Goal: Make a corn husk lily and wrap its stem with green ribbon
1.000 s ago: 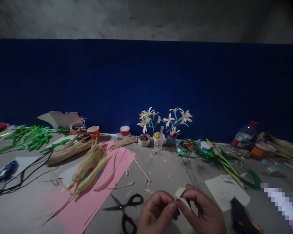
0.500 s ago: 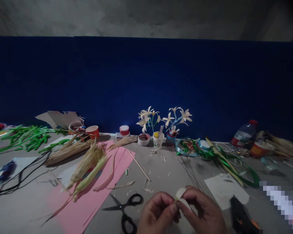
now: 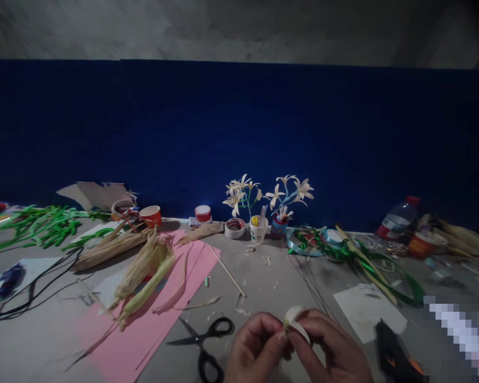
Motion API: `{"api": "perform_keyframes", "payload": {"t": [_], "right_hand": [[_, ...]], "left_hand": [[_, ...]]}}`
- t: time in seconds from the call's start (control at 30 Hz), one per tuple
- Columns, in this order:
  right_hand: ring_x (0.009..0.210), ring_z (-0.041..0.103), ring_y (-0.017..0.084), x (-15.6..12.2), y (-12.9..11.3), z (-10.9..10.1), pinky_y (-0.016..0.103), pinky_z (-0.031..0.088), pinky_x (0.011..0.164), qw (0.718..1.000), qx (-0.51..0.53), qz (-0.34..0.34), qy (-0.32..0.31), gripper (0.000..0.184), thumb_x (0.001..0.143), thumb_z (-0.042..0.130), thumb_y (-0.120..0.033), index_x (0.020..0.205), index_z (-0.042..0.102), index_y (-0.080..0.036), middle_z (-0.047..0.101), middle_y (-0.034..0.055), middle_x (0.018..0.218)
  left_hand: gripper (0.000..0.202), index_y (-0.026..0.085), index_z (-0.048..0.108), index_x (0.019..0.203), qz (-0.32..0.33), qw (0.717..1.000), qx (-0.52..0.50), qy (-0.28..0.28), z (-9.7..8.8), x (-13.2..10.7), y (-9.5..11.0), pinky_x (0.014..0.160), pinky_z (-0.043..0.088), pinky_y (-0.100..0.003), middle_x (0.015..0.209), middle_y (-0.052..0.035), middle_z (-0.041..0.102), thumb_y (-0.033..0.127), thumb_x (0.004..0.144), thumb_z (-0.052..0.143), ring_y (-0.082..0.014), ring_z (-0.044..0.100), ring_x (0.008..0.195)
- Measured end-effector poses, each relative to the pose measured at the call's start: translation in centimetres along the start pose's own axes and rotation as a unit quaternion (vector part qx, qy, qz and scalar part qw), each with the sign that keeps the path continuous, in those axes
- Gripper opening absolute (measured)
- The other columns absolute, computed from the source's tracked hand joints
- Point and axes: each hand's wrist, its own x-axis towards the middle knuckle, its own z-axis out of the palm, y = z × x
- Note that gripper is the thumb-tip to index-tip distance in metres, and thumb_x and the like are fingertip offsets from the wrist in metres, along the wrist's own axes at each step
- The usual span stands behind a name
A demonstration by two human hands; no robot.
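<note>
Close to the front edge of the view, my left hand [image 3: 259, 346] pinches the base of a small flower with pale, petal-like pieces [image 3: 294, 321]. My right hand [image 3: 327, 346] has its thumb and fingers closed on the same flower from the right, by its petals. The flower's lower end is hidden between the fingers. Black-handled scissors [image 3: 201, 340] lie spread on the table just left of my left hand. To the right of my right hand rests a black tool with orange parts [image 3: 397, 354].
Pink paper [image 3: 171, 314] lies under corn husks [image 3: 143, 271] at left. Finished-looking white flowers [image 3: 239, 194] stand in a cup [image 3: 259, 230] at the back. Green ribbon [image 3: 407, 284], a white sheet [image 3: 369, 311] and a bottle [image 3: 399, 218] are at right; a blue glue gun [image 3: 3, 282] far left.
The right-hand fingers have shifted slightly around the petals, and the flower has moved a little left. Both hands keep their hold; the things on the table stay put.
</note>
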Motion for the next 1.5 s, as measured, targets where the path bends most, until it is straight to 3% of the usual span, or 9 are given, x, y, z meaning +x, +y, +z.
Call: {"api": "perform_keyframes", "payload": {"t": [0.7,0.87,1.07,1.23,1.5], "right_hand": [[0.056,0.057,0.016,0.0,-0.2,0.2,0.024,0.047,0.050,1.000,-0.024,0.002,-0.014,0.015,0.086,0.054,-0.015,0.073,0.060,-0.022,0.057,0.0009,0.064],[0.060,0.060,0.017,0.2,0.0,0.1,0.023,0.049,0.052,0.999,-0.035,-0.019,-0.001,0.014,0.083,0.057,-0.013,0.074,0.062,-0.022,0.061,0.0020,0.065],[0.057,0.058,0.017,-1.0,0.8,0.6,0.022,0.050,0.050,0.999,-0.011,0.038,0.030,0.014,0.087,0.057,-0.022,0.074,0.062,-0.022,0.059,0.0023,0.066],[0.055,0.059,0.015,-1.4,1.4,0.3,0.020,0.050,0.050,0.998,-0.015,0.050,0.022,0.010,0.086,0.059,-0.024,0.077,0.064,-0.022,0.061,0.0020,0.069],[0.060,0.063,0.017,-1.7,1.3,0.9,0.020,0.050,0.052,0.998,-0.028,0.056,0.024,0.012,0.087,0.058,-0.029,0.078,0.064,-0.023,0.066,0.0028,0.072]], "left_hand": [[0.032,0.015,0.062,0.065,0.058,0.998,0.037,0.013,-0.3,0.0,-0.9,0.062,0.040,-0.025,0.064,-0.0012,0.059,0.043,0.067,0.078,-0.0140,0.053,0.063],[0.029,0.017,0.062,0.065,0.121,0.991,0.059,0.020,-0.5,0.2,-1.4,0.063,0.041,-0.025,0.065,-0.0012,0.058,0.042,0.071,0.075,-0.0147,0.052,0.064],[0.020,0.019,0.064,0.069,0.200,0.969,0.128,0.061,-0.9,0.4,-1.8,0.066,0.042,-0.028,0.068,-0.0031,0.061,0.036,0.074,0.073,-0.0179,0.055,0.068],[0.020,0.019,0.065,0.068,0.188,0.974,0.110,0.067,-0.9,0.4,-1.7,0.068,0.042,-0.027,0.068,-0.0028,0.062,0.035,0.071,0.076,-0.0175,0.055,0.069],[0.026,0.016,0.067,0.064,0.089,0.993,0.031,0.076,-0.9,0.3,-0.8,0.065,0.042,-0.025,0.064,-0.0003,0.060,0.036,0.061,0.083,-0.0146,0.053,0.065]]}}
